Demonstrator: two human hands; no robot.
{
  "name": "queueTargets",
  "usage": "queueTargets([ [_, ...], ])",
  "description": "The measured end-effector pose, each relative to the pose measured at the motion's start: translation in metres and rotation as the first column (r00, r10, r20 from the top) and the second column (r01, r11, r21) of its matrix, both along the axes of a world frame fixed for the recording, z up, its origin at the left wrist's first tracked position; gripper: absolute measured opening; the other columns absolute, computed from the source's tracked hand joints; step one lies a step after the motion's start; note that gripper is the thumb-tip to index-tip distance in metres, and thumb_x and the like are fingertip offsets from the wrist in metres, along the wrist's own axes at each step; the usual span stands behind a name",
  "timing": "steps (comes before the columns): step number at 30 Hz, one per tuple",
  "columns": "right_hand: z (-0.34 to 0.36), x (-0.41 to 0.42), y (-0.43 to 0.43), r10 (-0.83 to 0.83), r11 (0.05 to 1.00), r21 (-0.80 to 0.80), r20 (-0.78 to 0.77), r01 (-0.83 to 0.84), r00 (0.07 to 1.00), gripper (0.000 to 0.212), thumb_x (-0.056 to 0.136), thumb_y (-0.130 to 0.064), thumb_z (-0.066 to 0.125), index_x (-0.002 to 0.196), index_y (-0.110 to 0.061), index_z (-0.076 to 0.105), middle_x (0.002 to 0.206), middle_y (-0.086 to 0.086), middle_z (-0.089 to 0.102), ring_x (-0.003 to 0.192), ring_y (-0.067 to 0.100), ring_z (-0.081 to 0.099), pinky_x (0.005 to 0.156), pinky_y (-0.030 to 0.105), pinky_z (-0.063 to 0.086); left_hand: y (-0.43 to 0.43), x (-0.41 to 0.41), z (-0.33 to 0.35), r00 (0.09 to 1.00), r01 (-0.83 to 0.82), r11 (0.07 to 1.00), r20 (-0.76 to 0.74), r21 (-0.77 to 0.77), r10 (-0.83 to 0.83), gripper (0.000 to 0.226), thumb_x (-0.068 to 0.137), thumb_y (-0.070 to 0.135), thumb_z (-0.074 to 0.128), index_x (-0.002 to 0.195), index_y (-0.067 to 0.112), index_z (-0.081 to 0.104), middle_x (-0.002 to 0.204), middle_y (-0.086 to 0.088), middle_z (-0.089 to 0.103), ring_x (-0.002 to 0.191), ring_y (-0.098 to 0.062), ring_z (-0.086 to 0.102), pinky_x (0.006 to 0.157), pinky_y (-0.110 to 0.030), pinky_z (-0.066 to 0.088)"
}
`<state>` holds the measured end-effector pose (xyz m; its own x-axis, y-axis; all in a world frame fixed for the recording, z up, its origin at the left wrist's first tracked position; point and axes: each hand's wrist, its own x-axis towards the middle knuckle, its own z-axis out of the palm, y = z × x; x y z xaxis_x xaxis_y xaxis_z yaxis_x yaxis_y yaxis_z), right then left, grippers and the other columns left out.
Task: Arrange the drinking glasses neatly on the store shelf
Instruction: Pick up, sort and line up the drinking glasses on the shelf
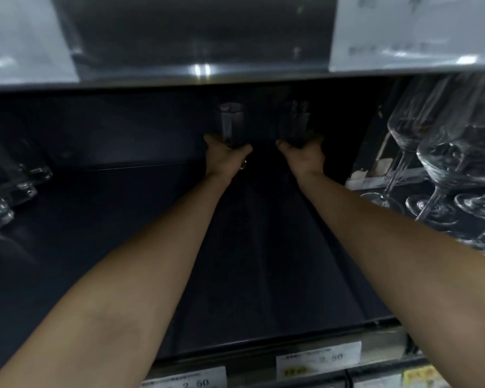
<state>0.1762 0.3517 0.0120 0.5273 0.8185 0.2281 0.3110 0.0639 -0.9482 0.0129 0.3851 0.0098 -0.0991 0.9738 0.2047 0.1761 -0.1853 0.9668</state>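
Far back near the middle of the frame, the left hand curls its fingers round the bottom of one tall glass and the right hand grips a second glass just beside it, over the dark shelf, with wine glasses at the right.

We saw a dark shelf: tumblers at its left edge, wine glasses at its right, two glasses near its back.
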Motion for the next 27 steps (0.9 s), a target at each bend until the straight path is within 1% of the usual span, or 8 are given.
queueTargets([
  [2, 0.0, -0.002, -0.006, 0.012, 1.0, -0.003, -0.014, -0.012, 1.0, 0.077, 0.08, -0.034, 0.08, 0.139, -0.005, 0.041, 0.129, 0.007, 0.06, 0.106, 0.014, 0.058, 0.085, 0.019, 0.045, -0.01, 0.001, 0.003, 1.0, 0.0, 1.0, 0.001, -0.004, 0.0, 0.071, 0.069, 0.024, 0.082, 0.125, 0.009, 0.042, 0.104, 0.001, 0.059, 0.091, -0.013, 0.063, 0.082, -0.028, 0.057],
  [4, -0.001, -0.004, -0.013, 0.022, 1.0, 0.004, -0.033, -0.022, 0.999, 0.075, 0.078, -0.028, 0.083, 0.136, -0.003, 0.043, 0.122, 0.007, 0.061, 0.104, 0.014, 0.06, 0.084, 0.018, 0.046, -0.019, 0.001, 0.003, 1.0, 0.012, 1.0, -0.008, -0.009, -0.012, 0.066, 0.058, 0.03, 0.082, 0.111, 0.005, 0.053, 0.095, -0.003, 0.065, 0.085, -0.019, 0.068, 0.074, -0.028, 0.06],
  [7, 0.0, -0.006, -0.031, 0.047, 0.998, 0.034, -0.055, -0.045, 0.997, 0.074, 0.077, -0.019, 0.083, 0.133, 0.0, 0.04, 0.115, 0.004, 0.058, 0.103, 0.014, 0.059, 0.086, 0.019, 0.046, -0.038, 0.0, 0.006, 0.998, 0.056, 0.998, 0.013, -0.023, -0.056, 0.029, 0.075, 0.009, 0.078, 0.087, 0.018, 0.053, 0.08, 0.005, 0.058, 0.07, -0.008, 0.06, 0.058, -0.016, 0.051],
  [9, 0.0, -0.006, -0.044, 0.067, 0.997, 0.029, -0.034, -0.066, 0.997, 0.071, 0.075, -0.021, 0.084, 0.131, -0.003, 0.044, 0.112, 0.0, 0.06, 0.098, 0.013, 0.061, 0.08, 0.015, 0.047, -0.053, -0.003, 0.005, 0.998, 0.064, 0.998, 0.028, -0.019, -0.064, 0.035, 0.079, 0.0, 0.074, 0.082, 0.025, 0.049, 0.079, 0.009, 0.057, 0.067, -0.003, 0.06, 0.062, -0.022, 0.051],
  [13, -0.001, -0.004, -0.071, 0.151, 0.988, 0.022, -0.094, -0.15, 0.984, 0.063, 0.065, -0.028, 0.085, 0.118, -0.014, 0.055, 0.1, -0.001, 0.07, 0.091, 0.015, 0.07, 0.081, 0.032, 0.059, -0.09, -0.016, 0.001, 0.995, 0.08, 0.996, 0.068, -0.03, -0.078, 0.035, 0.082, -0.002, 0.072, 0.089, 0.025, 0.05, 0.083, 0.007, 0.058, 0.072, -0.008, 0.059, 0.066, -0.027, 0.052],
  [17, -0.003, -0.005, -0.105, 0.218, 0.976, 0.027, -0.142, -0.217, 0.965, 0.054, 0.072, -0.019, 0.084, 0.117, -0.013, 0.056, 0.098, -0.004, 0.068, 0.085, 0.002, 0.064, 0.073, 0.018, 0.053, -0.139, -0.03, 0.006, 0.992, 0.086, 0.993, 0.094, -0.084, -0.078, 0.03, 0.081, 0.012, 0.076, 0.091, 0.025, 0.051, 0.086, -0.001, 0.061, 0.073, -0.015, 0.06, 0.061, -0.027, 0.051],
  [20, 0.001, -0.011, -0.134, 0.275, 0.961, 0.03, -0.154, -0.274, 0.949, 0.032, 0.079, -0.005, 0.078, 0.088, -0.027, 0.057, 0.085, -0.009, 0.063, 0.076, 0.0, 0.059, 0.065, 0.011, 0.05, -0.174, -0.038, 0.013, 0.995, 0.012, 0.991, 0.102, -0.136, 0.002, 0.027, 0.08, 0.016, 0.077, 0.093, 0.017, 0.053, 0.083, -0.001, 0.059, 0.071, -0.012, 0.057, 0.057, -0.021, 0.05],
  [27, 0.012, -0.025, -0.201, 0.391, 0.91, 0.028, -0.387, -0.413, 0.835, 0.035, 0.076, -0.015, 0.082, 0.106, -0.017, 0.065, 0.094, 0.004, 0.069, 0.086, 0.021, 0.066, 0.084, 0.041, 0.055, -0.251, -0.046, 0.03, 0.934, 0.065, 0.951, 0.353, -0.301, 0.049, 0.038, 0.077, 0.014, 0.074, 0.113, 0.005, 0.063, 0.087, -0.015, 0.071, 0.074, -0.027, 0.069, 0.061, -0.035, 0.059],
])
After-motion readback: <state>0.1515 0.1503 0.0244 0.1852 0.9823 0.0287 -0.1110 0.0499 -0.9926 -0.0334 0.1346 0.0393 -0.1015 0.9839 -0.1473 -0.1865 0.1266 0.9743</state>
